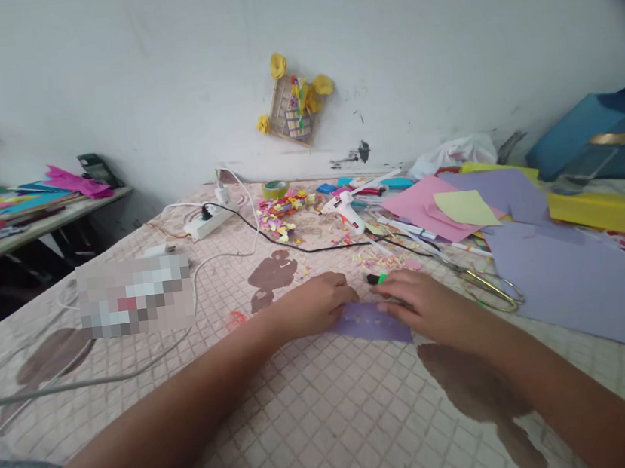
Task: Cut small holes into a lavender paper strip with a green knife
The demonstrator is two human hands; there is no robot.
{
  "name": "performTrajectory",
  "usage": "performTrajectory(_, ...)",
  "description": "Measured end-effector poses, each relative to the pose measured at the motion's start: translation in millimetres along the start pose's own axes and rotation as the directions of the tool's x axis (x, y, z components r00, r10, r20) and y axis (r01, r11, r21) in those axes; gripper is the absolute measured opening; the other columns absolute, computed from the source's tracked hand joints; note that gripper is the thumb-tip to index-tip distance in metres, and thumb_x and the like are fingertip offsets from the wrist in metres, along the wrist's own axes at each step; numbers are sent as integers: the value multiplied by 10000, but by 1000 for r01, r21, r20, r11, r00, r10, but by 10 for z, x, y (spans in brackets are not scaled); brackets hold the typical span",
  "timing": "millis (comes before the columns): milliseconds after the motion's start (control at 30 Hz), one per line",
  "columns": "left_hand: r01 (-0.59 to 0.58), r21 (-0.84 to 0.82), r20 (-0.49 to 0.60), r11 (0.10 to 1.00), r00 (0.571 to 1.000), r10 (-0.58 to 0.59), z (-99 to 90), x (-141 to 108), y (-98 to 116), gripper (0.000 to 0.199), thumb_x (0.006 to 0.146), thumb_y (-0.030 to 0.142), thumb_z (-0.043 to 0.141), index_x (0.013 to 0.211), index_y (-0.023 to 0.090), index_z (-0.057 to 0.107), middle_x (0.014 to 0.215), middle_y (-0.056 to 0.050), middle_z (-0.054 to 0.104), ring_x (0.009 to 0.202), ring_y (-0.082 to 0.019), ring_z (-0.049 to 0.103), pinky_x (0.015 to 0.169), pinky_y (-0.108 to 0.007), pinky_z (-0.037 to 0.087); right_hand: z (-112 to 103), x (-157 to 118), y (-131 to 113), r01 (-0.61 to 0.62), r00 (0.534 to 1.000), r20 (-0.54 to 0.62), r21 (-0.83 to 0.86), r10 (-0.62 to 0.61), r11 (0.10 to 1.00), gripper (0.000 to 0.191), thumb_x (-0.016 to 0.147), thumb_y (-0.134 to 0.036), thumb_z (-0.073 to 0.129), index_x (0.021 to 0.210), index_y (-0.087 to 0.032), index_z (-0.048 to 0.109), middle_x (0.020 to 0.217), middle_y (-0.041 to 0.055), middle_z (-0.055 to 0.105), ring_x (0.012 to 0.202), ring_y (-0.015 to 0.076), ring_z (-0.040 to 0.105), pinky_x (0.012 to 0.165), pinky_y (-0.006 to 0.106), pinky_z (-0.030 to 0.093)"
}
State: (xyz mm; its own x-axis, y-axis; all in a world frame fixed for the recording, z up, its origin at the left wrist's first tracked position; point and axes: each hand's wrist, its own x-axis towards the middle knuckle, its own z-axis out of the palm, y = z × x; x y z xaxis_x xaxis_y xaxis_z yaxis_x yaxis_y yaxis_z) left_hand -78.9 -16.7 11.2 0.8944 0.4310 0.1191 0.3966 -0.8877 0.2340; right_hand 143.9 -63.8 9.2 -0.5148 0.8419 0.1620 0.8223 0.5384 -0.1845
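A strip of purple paper with small pale marks lies on the patterned tablecloth. My left hand is curled at its upper left edge, fingers closed on the paper. My right hand is closed around a small green-and-black tool, whose black end sticks out past the fingers; its kind is unclear and most of it is hidden. The fingers of that hand also rest at the strip's right side. Just right of my right hand lie gold-handled scissors.
Beyond my hands lie a white glue gun, colourful paper scraps and green tape. A white power strip trails cables across the left. Purple sheets and pink paper cover the right, before a blue bag.
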Motion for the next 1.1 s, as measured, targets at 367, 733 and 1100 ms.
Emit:
performTrajectory(367, 137, 182, 9, 974, 990, -141, -113, -56, 65, 134, 751, 96, 493, 769, 149, 614, 790, -47, 607, 760, -170, 578, 686, -270, 436, -43, -1, -157, 92, 995, 58, -116, -86, 989, 146, 838, -73, 500, 792, -145, 619, 823, 72, 596, 771, 192, 560, 681, 309, 428)
performTrajectory(733, 91, 342, -6, 935, 996, -95, -86, -80, 149, 109, 825, 130, 475, 766, 148, 565, 794, -56, 600, 738, -183, 576, 667, -303, 437, -111, -76, -300, 71, 995, 86, -228, -52, 971, 183, 802, -20, 485, 851, -153, 601, 874, 80, 604, 770, 202, 582, 623, 298, 400)
performTrajectory(1100, 30, 394, 3, 919, 999, -34, -56, -102, 175, 85, 791, 89, 482, 789, 150, 541, 800, -59, 599, 711, -194, 566, 620, -308, 427, -50, -136, -438, 84, 996, 63, -323, -67, 943, 243, 716, 48, 517, 792, -178, 558, 791, 42, 595, 674, 179, 568, 527, 283, 345)
